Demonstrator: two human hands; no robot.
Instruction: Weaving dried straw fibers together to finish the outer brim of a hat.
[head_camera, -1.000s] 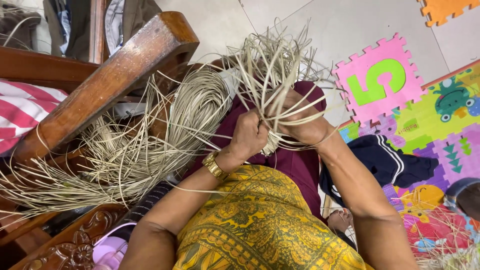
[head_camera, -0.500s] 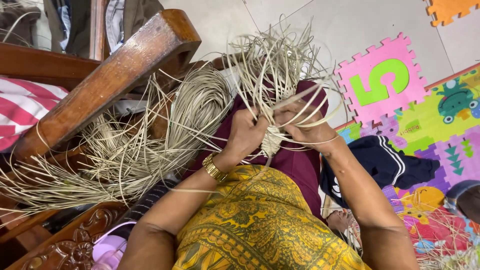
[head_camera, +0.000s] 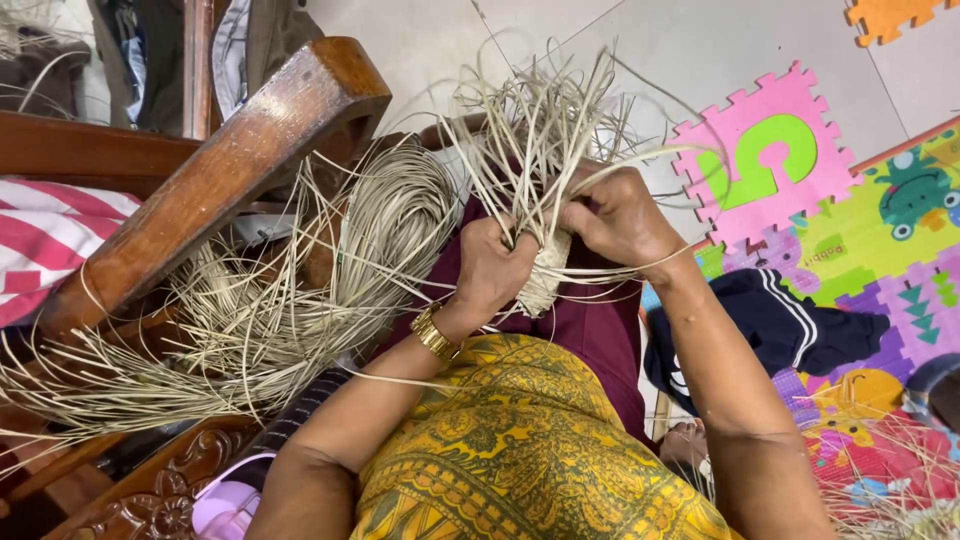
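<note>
Both hands have shifted since the earlier frame: the left hand (head_camera: 497, 268) now sits lower on the weave (head_camera: 545, 275), and the right hand (head_camera: 620, 215) has drawn closer beside it. The weave is a small woven piece of pale straw, held over the lap against maroon cloth (head_camera: 590, 330), with loose strands (head_camera: 545, 110) fanning up from it. The left hand is clamped round its woven stem; the right hand's fingers are pinched shut on a few strands just beside it. Judged light, springy and easily kinked; strands look thin and liable to split if bent sharply. The firmest hold appears to be the tight woven part, not the free ends. A coil (head_camera: 385, 215) of more straw lies left, against a wooden armrest (head_camera: 230, 170). Foam mats (head_camera: 770, 160) cover the floor right.
</note>
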